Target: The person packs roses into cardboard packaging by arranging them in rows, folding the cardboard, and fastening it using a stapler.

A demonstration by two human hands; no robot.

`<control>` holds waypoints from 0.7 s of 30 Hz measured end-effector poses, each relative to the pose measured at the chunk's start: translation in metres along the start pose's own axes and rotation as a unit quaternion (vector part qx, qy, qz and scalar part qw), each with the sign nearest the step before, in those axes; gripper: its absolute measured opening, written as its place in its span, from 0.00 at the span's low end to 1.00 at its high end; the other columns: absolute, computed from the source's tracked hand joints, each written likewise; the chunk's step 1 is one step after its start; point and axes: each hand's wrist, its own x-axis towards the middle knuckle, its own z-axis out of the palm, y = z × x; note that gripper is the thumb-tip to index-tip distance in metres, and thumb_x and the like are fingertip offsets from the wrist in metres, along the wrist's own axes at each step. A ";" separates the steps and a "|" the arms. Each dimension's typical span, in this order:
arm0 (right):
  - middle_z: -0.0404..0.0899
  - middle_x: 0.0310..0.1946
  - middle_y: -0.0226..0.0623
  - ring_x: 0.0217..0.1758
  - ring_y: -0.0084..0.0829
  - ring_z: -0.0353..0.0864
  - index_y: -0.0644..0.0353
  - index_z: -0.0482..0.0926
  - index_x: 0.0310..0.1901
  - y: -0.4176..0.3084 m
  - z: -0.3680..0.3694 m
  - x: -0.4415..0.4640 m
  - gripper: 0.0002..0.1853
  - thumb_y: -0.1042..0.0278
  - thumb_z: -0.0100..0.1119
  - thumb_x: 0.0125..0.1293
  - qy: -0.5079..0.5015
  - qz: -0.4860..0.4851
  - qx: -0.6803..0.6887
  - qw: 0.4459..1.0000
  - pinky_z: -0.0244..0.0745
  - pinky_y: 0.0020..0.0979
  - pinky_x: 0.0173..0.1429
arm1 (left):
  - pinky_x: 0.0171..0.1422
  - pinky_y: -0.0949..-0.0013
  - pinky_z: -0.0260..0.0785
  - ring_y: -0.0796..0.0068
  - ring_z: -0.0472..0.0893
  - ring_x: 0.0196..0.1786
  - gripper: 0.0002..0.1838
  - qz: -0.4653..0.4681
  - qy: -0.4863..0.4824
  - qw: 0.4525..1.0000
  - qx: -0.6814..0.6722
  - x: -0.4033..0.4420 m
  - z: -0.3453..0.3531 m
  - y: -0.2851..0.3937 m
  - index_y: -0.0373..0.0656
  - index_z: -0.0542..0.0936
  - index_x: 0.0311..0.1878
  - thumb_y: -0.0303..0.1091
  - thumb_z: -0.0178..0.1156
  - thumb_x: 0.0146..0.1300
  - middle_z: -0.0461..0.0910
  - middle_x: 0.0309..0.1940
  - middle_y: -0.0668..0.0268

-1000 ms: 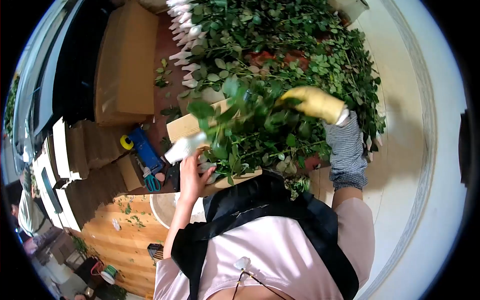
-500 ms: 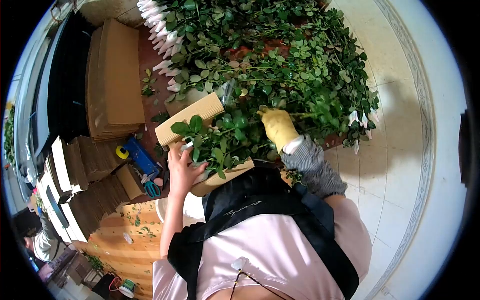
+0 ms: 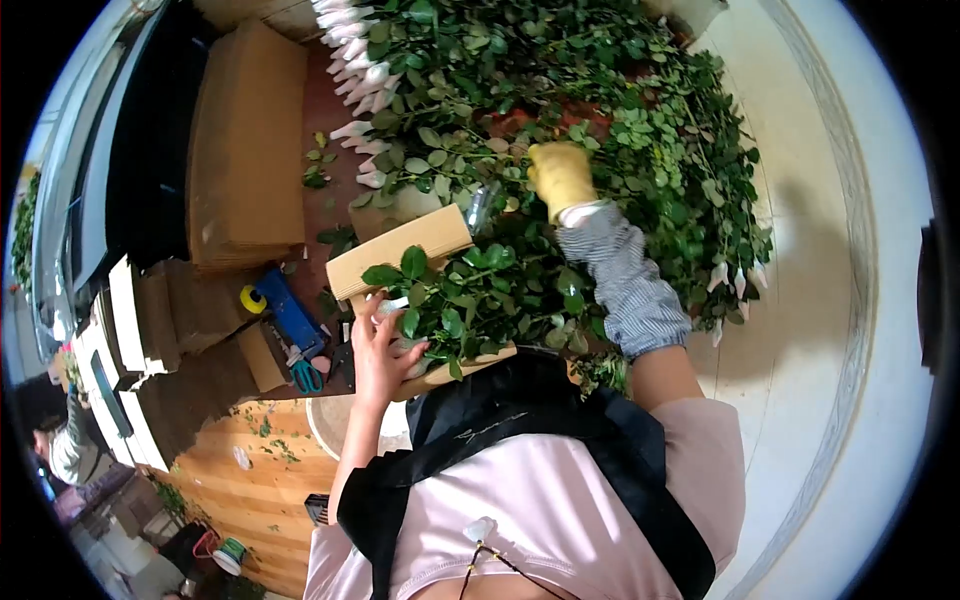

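Note:
My left hand (image 3: 378, 352), bare, is wrapped around the head end of a bunch of leafy rose stems (image 3: 490, 300), where white-sleeved buds (image 3: 393, 308) show beside the fingers. The bunch lies between two sides of a tan corrugated cardboard wrap (image 3: 400, 255). My right hand (image 3: 562, 178), in a yellow glove, is over the large pile of roses (image 3: 560, 60) beyond the wrap. Its fingers look curled; a slight blur and the leaves hide what, if anything, is in them.
At left stand stacked cardboard sheets (image 3: 250, 150), a blue tape dispenser (image 3: 290, 312) and teal-handled scissors (image 3: 306, 376). A white bucket (image 3: 330, 425) is below my left forearm. Another person's sleeve (image 3: 72, 445) shows at far left. Tiled floor (image 3: 770, 370) lies on the right.
My gloved right hand has moved up and away from the bunch, over the rose pile. My left hand stays at the bud end. The whole view has shifted slightly.

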 end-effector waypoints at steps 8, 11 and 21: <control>0.87 0.37 0.42 0.46 0.43 0.86 0.56 0.86 0.41 -0.019 0.045 0.023 0.12 0.73 0.65 0.52 0.113 -0.049 0.089 0.988 0.81 0.41 0.49 | 0.71 0.51 0.65 0.47 0.70 0.67 0.31 0.008 0.025 0.999 -0.036 0.000 0.001 0.002 0.40 0.83 0.53 0.35 0.81 0.42 0.67 0.69 0.52; 0.85 0.39 0.43 0.44 0.44 0.85 0.58 0.84 0.46 -0.007 -0.029 0.013 0.16 0.80 0.67 0.54 0.261 -0.121 0.044 0.957 0.80 0.44 0.50 | 0.72 0.49 0.64 0.46 0.69 0.68 0.31 0.003 0.026 0.998 -0.049 0.000 0.002 0.000 0.40 0.82 0.53 0.36 0.80 0.43 0.66 0.70 0.52; 0.82 0.40 0.41 0.43 0.35 0.83 0.61 0.83 0.49 0.043 -0.129 -0.107 0.09 0.74 0.62 0.68 -0.042 -0.096 0.308 0.946 0.80 0.34 0.50 | 0.65 0.50 0.68 0.42 0.70 0.61 0.32 -0.011 0.050 0.997 -0.059 -0.003 0.008 -0.004 0.42 0.80 0.56 0.38 0.79 0.46 0.66 0.63 0.45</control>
